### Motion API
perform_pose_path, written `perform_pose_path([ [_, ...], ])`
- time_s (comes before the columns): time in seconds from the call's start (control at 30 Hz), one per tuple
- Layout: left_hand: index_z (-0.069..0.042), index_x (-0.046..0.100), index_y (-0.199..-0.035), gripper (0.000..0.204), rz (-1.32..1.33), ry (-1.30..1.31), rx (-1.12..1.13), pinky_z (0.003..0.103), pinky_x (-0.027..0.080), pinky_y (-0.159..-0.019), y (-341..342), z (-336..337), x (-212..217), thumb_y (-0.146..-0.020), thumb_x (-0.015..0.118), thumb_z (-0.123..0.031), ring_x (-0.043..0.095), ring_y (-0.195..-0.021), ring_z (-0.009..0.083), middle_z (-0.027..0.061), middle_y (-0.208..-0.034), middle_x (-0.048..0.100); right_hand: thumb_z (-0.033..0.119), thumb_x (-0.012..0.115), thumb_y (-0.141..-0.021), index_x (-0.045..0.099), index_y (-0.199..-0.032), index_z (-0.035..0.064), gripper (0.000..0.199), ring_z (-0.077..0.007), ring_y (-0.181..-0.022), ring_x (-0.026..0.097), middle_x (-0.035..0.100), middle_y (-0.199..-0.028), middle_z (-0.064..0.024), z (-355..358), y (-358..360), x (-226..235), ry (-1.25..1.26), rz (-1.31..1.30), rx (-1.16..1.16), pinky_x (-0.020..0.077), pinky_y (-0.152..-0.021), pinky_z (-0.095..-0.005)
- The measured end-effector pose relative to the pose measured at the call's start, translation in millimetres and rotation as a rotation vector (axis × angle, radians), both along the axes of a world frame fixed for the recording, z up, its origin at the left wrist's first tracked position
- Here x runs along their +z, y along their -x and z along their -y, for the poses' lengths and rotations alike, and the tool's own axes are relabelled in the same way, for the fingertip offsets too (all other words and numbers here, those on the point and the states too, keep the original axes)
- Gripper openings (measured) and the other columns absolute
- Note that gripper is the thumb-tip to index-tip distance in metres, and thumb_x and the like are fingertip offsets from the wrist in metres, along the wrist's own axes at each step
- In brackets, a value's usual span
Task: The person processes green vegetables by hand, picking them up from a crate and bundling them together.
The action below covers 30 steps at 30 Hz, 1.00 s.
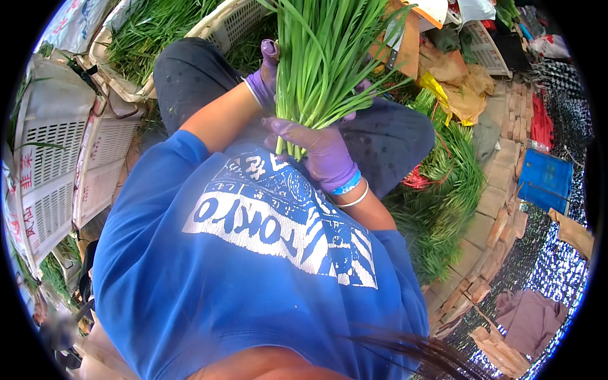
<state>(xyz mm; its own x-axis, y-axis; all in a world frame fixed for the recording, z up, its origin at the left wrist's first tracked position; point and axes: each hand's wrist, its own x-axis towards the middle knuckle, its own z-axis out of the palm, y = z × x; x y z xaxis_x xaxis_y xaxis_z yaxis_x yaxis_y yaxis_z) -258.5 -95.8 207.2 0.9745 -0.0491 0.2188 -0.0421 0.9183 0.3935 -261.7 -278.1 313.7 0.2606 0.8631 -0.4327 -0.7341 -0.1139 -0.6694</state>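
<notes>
I hold a thick bunch of long green chives point(323, 57) upright over my lap. My right hand point(324, 154), in a purple glove with a blue band and a thin bracelet at the wrist, is closed around the pale cut ends at the bottom of the bunch. My left hand point(265, 77), also in a purple glove, presses against the bunch's left side higher up, with its thumb pointing up. The leaves fan out toward the top of the picture. My blue printed T-shirt point(253, 266) fills the lower middle, and my dark trousers point(190, 76) lie under the bunch.
White plastic crates point(57, 158) stand at the left, and a white basket of greens point(145, 38) sits at the top left. A heap of loose greens point(443, 202) lies at my right on brick paving. A blue box point(544, 180), brown paper point(462, 82) and silver sheeting point(551, 266) lie further right.
</notes>
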Motion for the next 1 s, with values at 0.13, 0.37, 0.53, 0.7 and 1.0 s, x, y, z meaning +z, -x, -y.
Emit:
perform_pose_path([
  [0.13,-0.005,0.040,-0.150,0.096,0.135,0.240,-0.220,0.058,0.040,-0.109,5,7,20,-0.071,0.069,-0.052,0.051,-0.127,0.0441,0.0269,-0.147,0.045,0.011,0.069,-0.089,0.057,-0.126,-0.0044,0.042,-0.0252,-0.089,0.070,0.069,-0.109,-0.0194,-2,-3,-7,0.023,0.011,0.080,0.0567,-0.071,-0.0330],
  [0.37,-0.008,0.034,-0.153,0.092,0.025,0.200,-0.178,0.059,0.039,-0.110,9,21,29,-0.077,0.066,-0.049,0.049,-0.128,0.0474,0.0236,-0.154,0.036,0.007,0.069,-0.086,0.055,-0.125,-0.0031,0.043,-0.0252,-0.091,0.070,0.069,-0.106,-0.0192,0,-6,-15,0.036,-0.028,0.125,0.0579,-0.076,-0.0338],
  [0.53,-0.013,0.020,-0.158,0.104,0.223,0.393,-0.436,0.050,0.051,-0.100,0,20,34,-0.080,0.071,-0.059,0.054,-0.127,0.0365,0.0276,-0.157,0.025,0.010,0.071,-0.083,0.053,-0.129,0.0005,0.050,-0.0255,-0.091,0.069,0.068,-0.110,-0.0187,1,-10,-12,-0.003,-0.193,0.118,0.0577,-0.078,-0.0353],
  [0.7,-0.009,0.021,-0.156,0.091,0.273,0.218,-0.301,0.041,0.054,-0.095,0,14,41,-0.087,0.069,-0.045,0.062,-0.105,0.0205,0.0278,-0.156,0.026,0.005,0.067,-0.085,0.053,-0.129,-0.0050,0.047,-0.0282,-0.101,0.068,0.066,-0.114,-0.0183,2,-10,-9,-0.144,-0.301,0.101,0.0560,-0.090,-0.0380],
  [1.0,-0.011,0.021,-0.157,0.093,0.058,-0.047,0.011,0.037,0.056,-0.082,4,-9,50,-0.082,0.070,-0.035,0.059,-0.096,0.0173,0.0211,-0.153,0.036,0.017,0.079,-0.082,0.026,-0.150,-0.0012,0.087,-0.0319,-0.140,0.037,0.038,-0.148,-0.0185,13,-17,-17,0.016,1.364,-0.290,0.0351,-0.112,-0.0402],
])
